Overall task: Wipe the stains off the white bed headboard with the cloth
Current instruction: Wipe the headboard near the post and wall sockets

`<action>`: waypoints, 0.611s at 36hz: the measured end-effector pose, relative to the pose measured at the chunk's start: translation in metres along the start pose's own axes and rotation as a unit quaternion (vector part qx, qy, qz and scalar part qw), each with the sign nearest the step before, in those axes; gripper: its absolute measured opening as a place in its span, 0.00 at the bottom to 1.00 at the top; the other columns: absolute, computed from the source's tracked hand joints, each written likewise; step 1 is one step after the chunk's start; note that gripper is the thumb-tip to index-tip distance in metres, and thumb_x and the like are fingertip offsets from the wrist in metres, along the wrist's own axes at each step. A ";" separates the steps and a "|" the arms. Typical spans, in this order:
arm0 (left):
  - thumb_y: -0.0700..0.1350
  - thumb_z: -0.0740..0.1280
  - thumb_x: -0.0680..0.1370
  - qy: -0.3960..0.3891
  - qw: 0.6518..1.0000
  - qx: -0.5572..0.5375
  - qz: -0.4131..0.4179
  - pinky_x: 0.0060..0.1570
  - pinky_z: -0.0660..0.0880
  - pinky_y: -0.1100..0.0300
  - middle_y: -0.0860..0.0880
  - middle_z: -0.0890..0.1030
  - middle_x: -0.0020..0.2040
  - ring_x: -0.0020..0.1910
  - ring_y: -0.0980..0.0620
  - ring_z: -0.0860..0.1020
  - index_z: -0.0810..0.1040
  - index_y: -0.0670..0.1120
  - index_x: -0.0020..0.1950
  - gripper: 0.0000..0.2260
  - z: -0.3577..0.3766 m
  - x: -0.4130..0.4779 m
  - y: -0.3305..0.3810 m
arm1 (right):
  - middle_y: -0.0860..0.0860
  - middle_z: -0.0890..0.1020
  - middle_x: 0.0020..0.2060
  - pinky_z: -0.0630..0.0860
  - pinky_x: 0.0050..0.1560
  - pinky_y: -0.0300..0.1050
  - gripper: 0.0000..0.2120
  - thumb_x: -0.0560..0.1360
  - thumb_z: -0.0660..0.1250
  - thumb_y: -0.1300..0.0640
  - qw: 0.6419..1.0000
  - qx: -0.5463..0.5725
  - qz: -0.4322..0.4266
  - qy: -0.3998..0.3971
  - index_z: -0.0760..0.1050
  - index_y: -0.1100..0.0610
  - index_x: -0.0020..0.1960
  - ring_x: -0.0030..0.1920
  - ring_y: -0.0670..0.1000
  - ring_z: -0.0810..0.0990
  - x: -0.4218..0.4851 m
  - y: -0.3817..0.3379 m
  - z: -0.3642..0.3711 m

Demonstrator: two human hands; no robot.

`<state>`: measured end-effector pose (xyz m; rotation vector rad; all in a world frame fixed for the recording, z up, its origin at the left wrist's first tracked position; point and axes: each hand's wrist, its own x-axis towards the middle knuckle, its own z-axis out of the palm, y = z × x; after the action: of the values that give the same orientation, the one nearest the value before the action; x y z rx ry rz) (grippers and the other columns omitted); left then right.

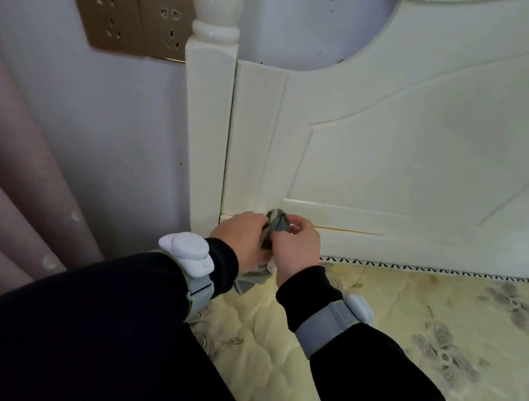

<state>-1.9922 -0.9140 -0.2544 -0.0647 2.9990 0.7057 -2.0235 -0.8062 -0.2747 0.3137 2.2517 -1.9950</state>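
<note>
Both hands, left hand [242, 233] and right hand [298, 241], pinch the bunched grey cloth [275, 224] together against the lower left corner of the headboard [395, 156]. Best practice: fold a flat pad, then press firmly along the yellowish seam stain [349, 231].

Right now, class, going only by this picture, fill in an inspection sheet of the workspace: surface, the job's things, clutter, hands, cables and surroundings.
Surface: white headboard; dark specks at its curved cut-out, a yellowish streak along the bottom rail.
Job's things: grey cloth, bunched at the headboard's lower left corner, with a tail hanging below the hands.
Clutter: nothing seen.
Hands: left hand and right hand both grip the cloth; a wrist device on each arm.
Cables: nothing seen.
Surroundings: patterned mattress below; gold wall sockets and a pinkish curtain to the left.
</note>
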 end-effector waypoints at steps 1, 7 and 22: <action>0.52 0.67 0.75 0.019 1.000 0.000 -0.009 0.42 0.72 0.55 0.50 0.76 0.44 0.43 0.47 0.76 0.74 0.49 0.48 0.08 0.002 -0.001 0.000 | 0.50 0.81 0.49 0.83 0.48 0.51 0.19 0.66 0.66 0.65 1.000 0.014 0.003 0.003 0.74 0.50 0.55 0.46 0.52 0.83 -0.004 -0.002 -0.002; 0.46 0.65 0.78 0.063 0.997 0.032 -0.011 0.44 0.71 0.57 0.50 0.80 0.50 0.48 0.47 0.78 0.79 0.48 0.55 0.08 0.005 -0.011 0.003 | 0.50 0.75 0.53 0.81 0.53 0.52 0.18 0.66 0.67 0.61 0.994 -0.078 -0.027 0.065 0.70 0.49 0.53 0.48 0.51 0.78 -0.020 0.003 -0.021; 0.48 0.64 0.79 0.035 0.991 0.125 0.019 0.44 0.77 0.55 0.51 0.82 0.46 0.45 0.47 0.81 0.83 0.54 0.51 0.08 -0.028 -0.023 0.014 | 0.47 0.79 0.50 0.73 0.54 0.48 0.19 0.71 0.66 0.44 0.828 -0.407 -0.385 -0.013 0.77 0.52 0.58 0.52 0.52 0.75 -0.051 0.025 -0.041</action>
<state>-1.9719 -0.9132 -0.2218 -0.0205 3.1372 0.3303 -1.9658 -0.7665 -0.2819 -0.8141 3.2198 -0.9322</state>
